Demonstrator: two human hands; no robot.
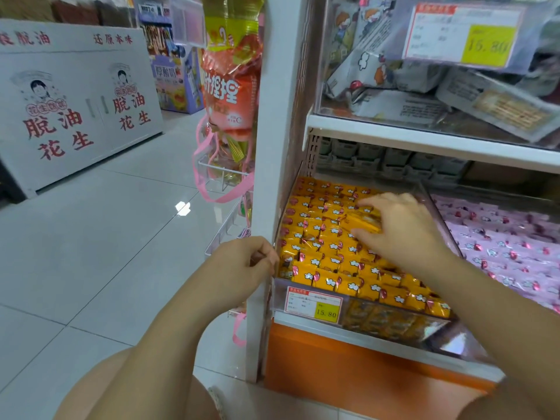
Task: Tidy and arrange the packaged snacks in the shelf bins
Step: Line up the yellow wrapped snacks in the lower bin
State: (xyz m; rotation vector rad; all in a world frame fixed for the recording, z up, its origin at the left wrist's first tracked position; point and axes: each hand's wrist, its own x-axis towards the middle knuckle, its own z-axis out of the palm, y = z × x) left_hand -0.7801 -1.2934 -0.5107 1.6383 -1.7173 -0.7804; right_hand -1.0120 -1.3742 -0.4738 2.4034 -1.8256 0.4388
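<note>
Right hand (403, 228) pinches a yellow snack packet (362, 221) over the full clear bin (378, 321), lower centre-right of frame. Left hand (242, 262) has its fingers curled at the bin's left front corner; can't tell if it grips anything.

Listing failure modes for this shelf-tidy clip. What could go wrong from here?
1. The right hand holds a small stack of yellow packets over the packed bin; one may slip and land crooked.
2. The front rows sit about level with the bin's clear front wall; a forward push could tip packets over it.
3. The pink packets lie just past the clear divider; a loose yellow one could cross over.
</note>
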